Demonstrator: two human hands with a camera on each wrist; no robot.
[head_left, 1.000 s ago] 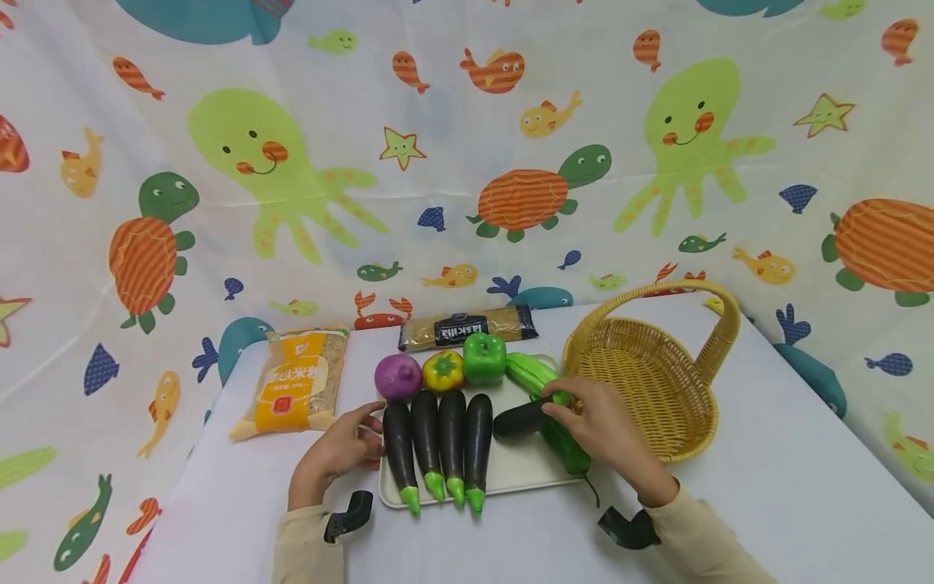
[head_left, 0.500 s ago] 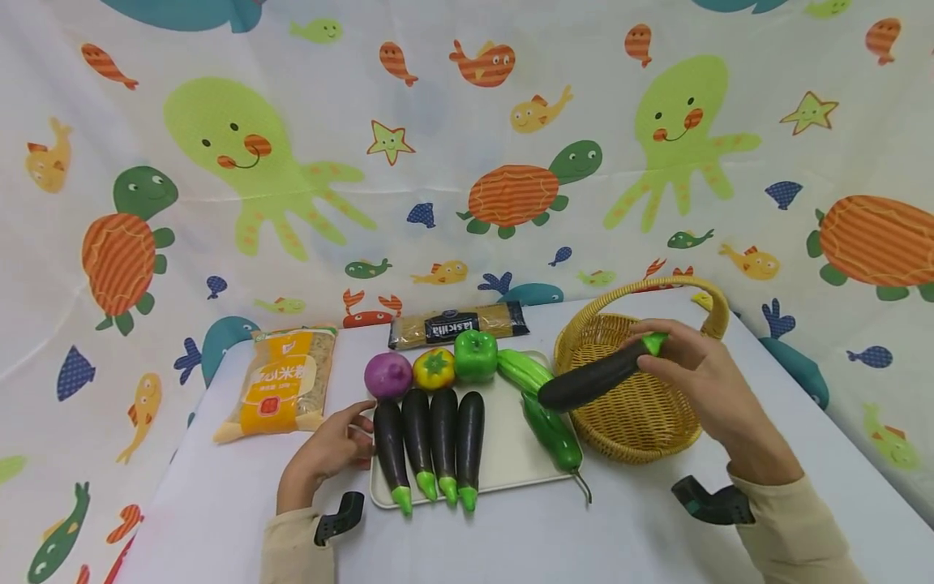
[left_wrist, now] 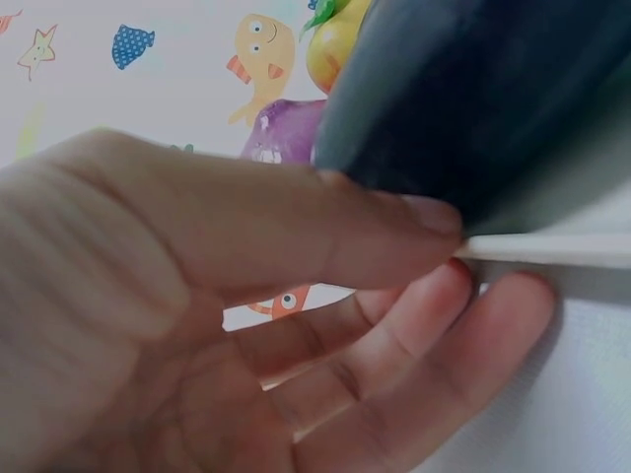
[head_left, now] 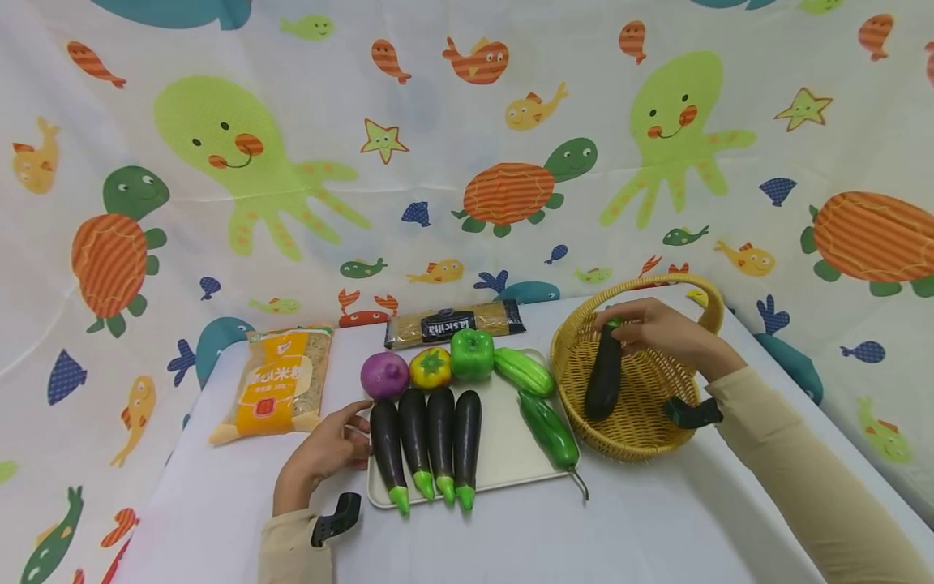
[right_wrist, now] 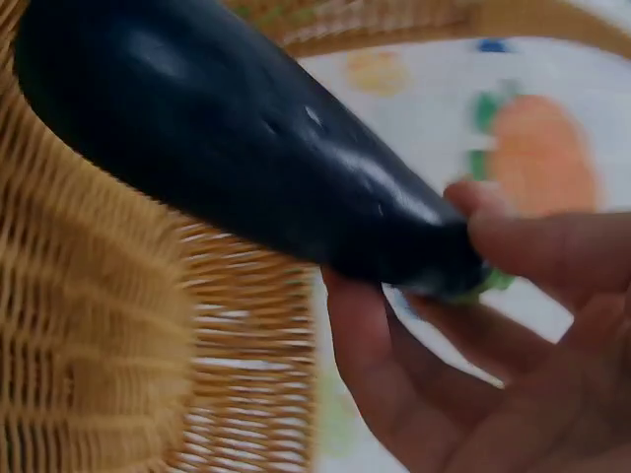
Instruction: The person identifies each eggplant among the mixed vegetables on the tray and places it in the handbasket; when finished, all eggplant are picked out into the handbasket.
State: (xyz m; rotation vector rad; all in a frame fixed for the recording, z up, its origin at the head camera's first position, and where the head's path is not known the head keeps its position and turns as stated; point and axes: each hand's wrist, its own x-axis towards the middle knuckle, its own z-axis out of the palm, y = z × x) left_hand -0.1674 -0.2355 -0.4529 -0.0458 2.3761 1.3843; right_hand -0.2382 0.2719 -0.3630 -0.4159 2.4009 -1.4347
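Note:
My right hand (head_left: 660, 331) pinches a dark eggplant (head_left: 604, 377) by its green stem end, inside the mouth of the wicker basket (head_left: 657, 442). The right wrist view shows the thumb and fingers around the narrow end of this eggplant (right_wrist: 227, 138), its thick end over the basket weave. My left hand (head_left: 324, 448) grips the left edge of the cream tray (head_left: 507, 454). Close up, the thumb (left_wrist: 325, 232) lies on the tray rim (left_wrist: 552, 248), fingers below, beside an eggplant (left_wrist: 463, 99). Several eggplants (head_left: 440, 442) lie side by side on the tray.
A purple onion (head_left: 384, 375), a yellow pepper (head_left: 430, 368), a green bell pepper (head_left: 472, 354), a ridged green gourd (head_left: 524, 371) and a long green pepper (head_left: 549, 431) lie on the tray. Behind are a pasta pack (head_left: 456, 323) and an orange-and-clear food bag (head_left: 280, 385).
My right hand has lifted an eggplant from the tray's right part and carried it right into the basket, its thick end now pointing down. The left hand stays at the tray edge.

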